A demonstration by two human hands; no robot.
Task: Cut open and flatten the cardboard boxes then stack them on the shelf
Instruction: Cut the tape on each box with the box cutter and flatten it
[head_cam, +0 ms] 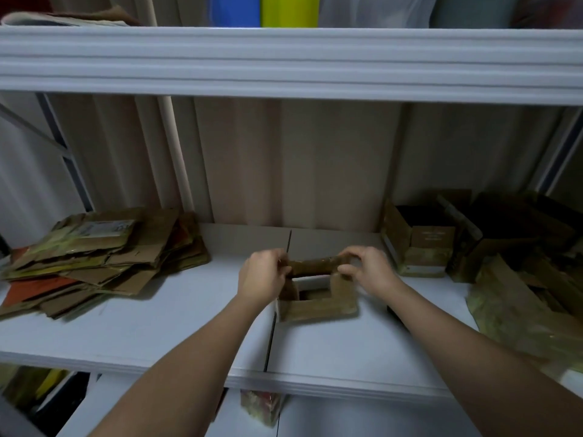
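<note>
A small open cardboard box (317, 294) stands near the middle of the white shelf (142, 329), just right of the seam between its two boards. Its top is open; the inside looks pale at the back wall and dark lower down, and what it holds, if anything, cannot be told. The left hand (263, 277) grips the left end of the box's far flap, fingers curled over its edge. The right hand (366, 269) pinches the right end of the same flap between thumb and curled fingers — both hands are closed on the cardboard, with the flap stretched between them.

Toward the shelf's left end lies a stack of flattened boxes (97, 260), spread unevenly, some sheets jutting toward the front edge. At the right end stand several unflattened boxes (422, 241), open and dark inside, against the back wall; beside them, at the right front corner, lies crumpled brownish-green packing material (517, 310).

Bare shelf runs between the stack and the held box, and from the box forward to the front edge — the forearms cross that edge. An upper shelf (284, 61) overhangs close above.
</note>
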